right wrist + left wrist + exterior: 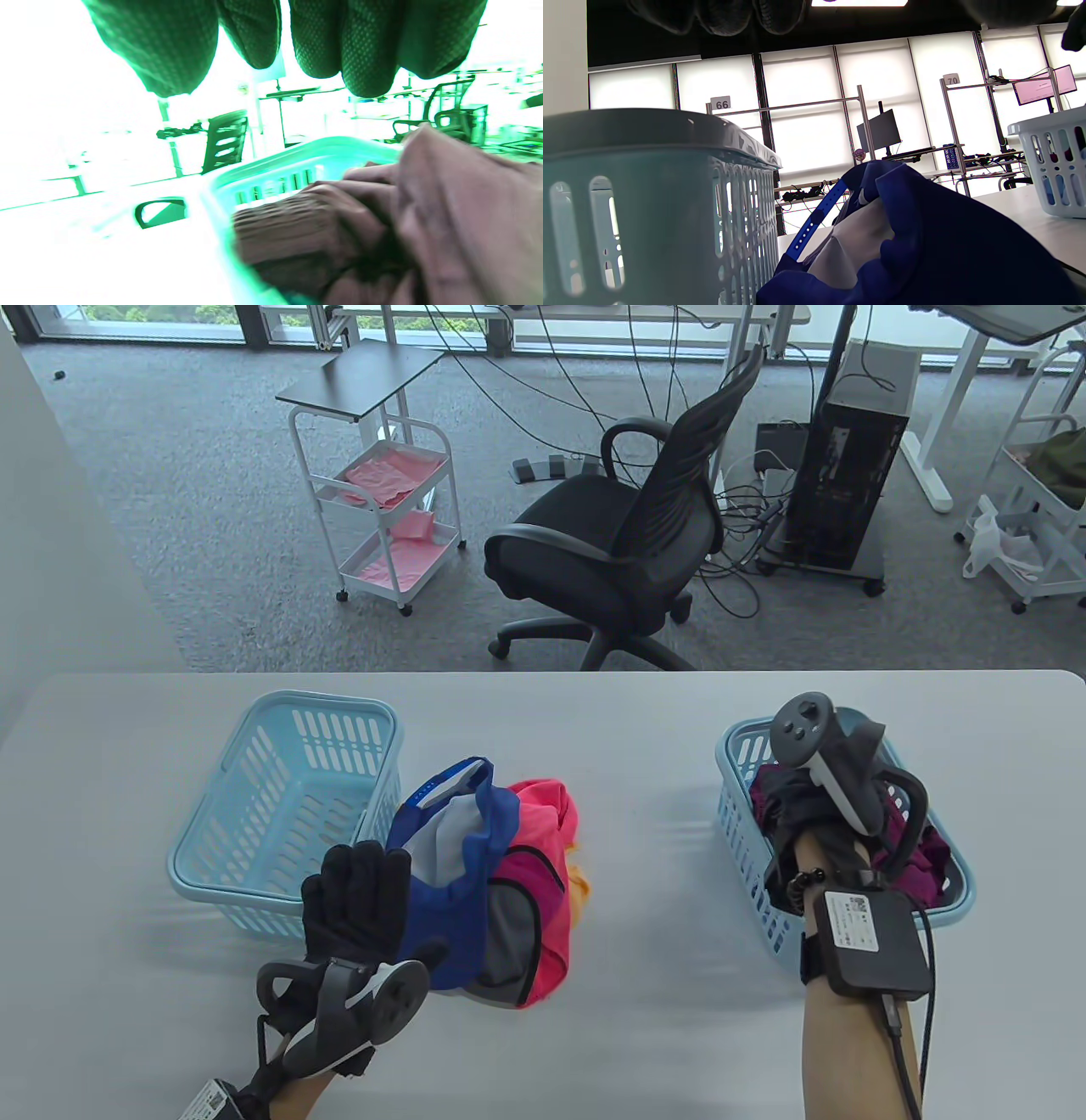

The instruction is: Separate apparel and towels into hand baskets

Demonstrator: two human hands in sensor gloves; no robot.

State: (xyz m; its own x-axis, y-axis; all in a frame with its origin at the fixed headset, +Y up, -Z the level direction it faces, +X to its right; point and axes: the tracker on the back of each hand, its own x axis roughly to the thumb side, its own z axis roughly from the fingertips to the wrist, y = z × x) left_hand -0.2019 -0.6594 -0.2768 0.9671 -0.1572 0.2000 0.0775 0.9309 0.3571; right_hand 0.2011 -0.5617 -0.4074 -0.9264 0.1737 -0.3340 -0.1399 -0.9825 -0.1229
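A pile of clothes lies mid-table: a blue garment (454, 857) on top, a pink one (543, 823) and a grey one under it. My left hand (361, 891) is flat with fingers spread at the pile's left edge, holding nothing; its thumb is close to the blue cloth. The left wrist view shows the blue garment (925, 245) close up beside the empty left basket (649, 190). My right hand (836, 789) hovers over the right basket (734, 755), which holds dark and maroon clothes (912, 857). In the right wrist view my fingers (360, 42) hang loose above dark cloth (382, 220).
The empty light blue basket (280, 806) stands left of the pile. A black office chair (619, 551) and a white cart (382, 509) stand on the floor beyond the table's far edge.
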